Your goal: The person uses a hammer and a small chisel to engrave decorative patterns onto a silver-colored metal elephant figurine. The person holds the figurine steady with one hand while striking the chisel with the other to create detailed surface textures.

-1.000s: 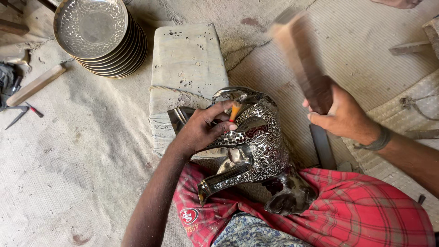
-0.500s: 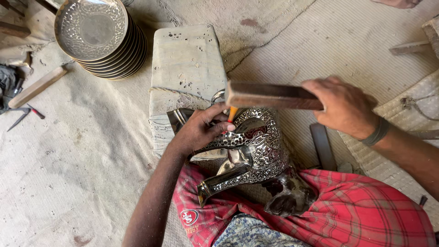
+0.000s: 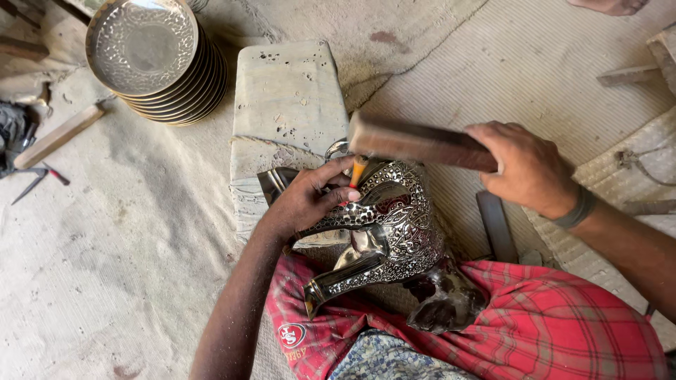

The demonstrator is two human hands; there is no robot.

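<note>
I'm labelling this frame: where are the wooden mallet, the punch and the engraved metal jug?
wooden mallet (image 3: 415, 143), head view, middle of the wooden bar.
punch (image 3: 358, 171), head view, orange shaft above the fingers.
engraved metal jug (image 3: 405, 225), head view, patterned body.

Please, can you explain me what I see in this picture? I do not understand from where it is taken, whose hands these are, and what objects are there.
The picture comes from a camera worn on a person's head, looking down at that person's own two hands. The left hand presses a thin orange-tipped punch against an ornate silver metal jug lying across the lap, on red checked cloth. The right hand holds a flat brown wooden bar over the punch, like a mallet. Beyond the jug stands a pale stone block. At upper left is a stack of engraved metal plates on the sandy floor.
</note>
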